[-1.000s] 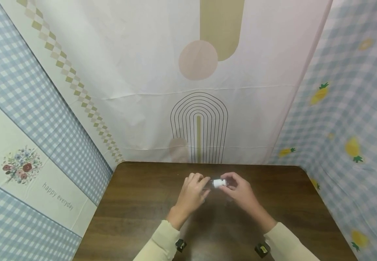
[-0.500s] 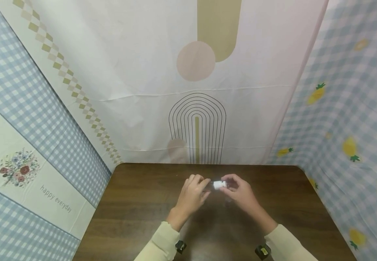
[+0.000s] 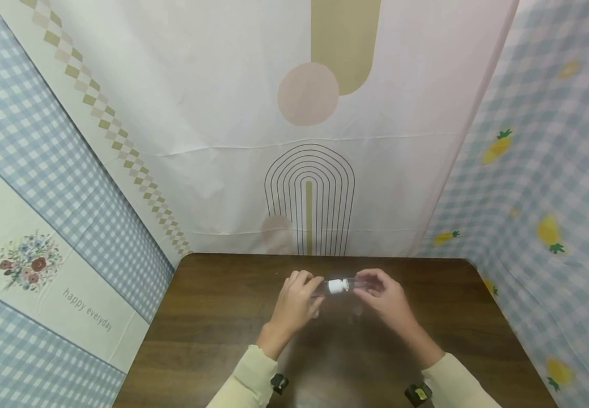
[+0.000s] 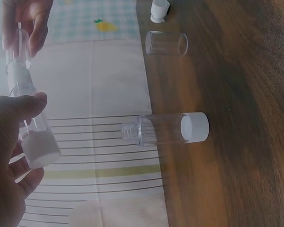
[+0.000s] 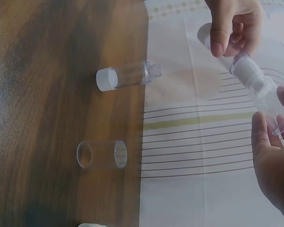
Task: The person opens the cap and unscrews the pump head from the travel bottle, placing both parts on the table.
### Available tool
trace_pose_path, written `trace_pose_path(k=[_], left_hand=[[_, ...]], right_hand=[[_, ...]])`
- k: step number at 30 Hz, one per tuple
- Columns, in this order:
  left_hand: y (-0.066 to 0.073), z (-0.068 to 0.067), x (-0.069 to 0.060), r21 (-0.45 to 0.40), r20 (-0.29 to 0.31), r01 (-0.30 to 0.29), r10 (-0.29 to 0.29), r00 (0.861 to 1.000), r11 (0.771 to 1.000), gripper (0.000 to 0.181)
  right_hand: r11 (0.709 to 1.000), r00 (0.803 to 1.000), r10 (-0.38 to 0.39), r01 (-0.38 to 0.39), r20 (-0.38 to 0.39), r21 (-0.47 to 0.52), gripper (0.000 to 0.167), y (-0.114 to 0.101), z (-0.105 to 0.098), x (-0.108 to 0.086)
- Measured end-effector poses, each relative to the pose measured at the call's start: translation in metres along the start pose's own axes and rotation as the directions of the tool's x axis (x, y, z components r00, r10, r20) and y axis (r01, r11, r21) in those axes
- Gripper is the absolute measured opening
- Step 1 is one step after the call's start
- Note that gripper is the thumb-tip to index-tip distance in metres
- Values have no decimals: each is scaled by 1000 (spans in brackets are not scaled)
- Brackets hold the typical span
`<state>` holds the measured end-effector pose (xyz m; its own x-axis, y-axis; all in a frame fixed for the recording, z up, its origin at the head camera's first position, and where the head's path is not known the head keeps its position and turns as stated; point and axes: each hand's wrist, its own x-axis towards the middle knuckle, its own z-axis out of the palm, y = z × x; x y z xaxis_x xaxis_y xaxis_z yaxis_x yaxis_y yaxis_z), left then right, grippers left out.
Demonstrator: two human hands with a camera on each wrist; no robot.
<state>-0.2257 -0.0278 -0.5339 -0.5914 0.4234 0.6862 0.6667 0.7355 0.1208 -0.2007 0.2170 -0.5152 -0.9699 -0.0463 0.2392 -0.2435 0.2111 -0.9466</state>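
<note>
In the head view my left hand [image 3: 294, 300] grips a clear pump bottle, its white collar [image 3: 336, 286] pointing right. My right hand [image 3: 383, 297] holds a clear cap [image 3: 359, 283] by its far end. The right wrist view has the clear cap [image 5: 270, 105] in line with the bottle, its near end around the tip of the white pump head [image 5: 262, 87]. Thumb and fingers of the left hand [image 4: 9, 137] wrap the bottle's body in the left wrist view, and its white base [image 4: 41, 149] shows below them.
A second clear bottle [image 4: 163, 128] with a white base stands upright on the brown table [image 3: 212, 328], its threaded neck bare. Beside it stands another clear cap [image 4: 166, 43]. A small white pump head [image 4: 159, 9] sits farther along. Patterned cloths [image 3: 223, 187] hang behind and beside the table.
My right hand has shifted to the right and my left hand slightly to the left. More of the white pump and the clear cap now shows between them.
</note>
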Motion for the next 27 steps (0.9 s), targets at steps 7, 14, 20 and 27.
trace_pose_path(k=[7,14,20,27], left_hand=[[-4,0,-1,4,19,23,-23,1000,1000,44],[-7,1,-3,-27,0,34,-34,999,999,45],[-9,-1,-4,-56,-29,31,-32,999,998,44],[-11,-2,-4,-71,-24,34,-36,999,997,42]], right_hand=[[1000,1000,-5,5,-12,16,36,4,-7,-2],[1000,1000,6,-6,-20,6,38,7,-11,-6],[994,999,27,-29,-19,-103,38,12,-14,-12],[953,999,-37,24,-36,-302,38,23,-14,-20]])
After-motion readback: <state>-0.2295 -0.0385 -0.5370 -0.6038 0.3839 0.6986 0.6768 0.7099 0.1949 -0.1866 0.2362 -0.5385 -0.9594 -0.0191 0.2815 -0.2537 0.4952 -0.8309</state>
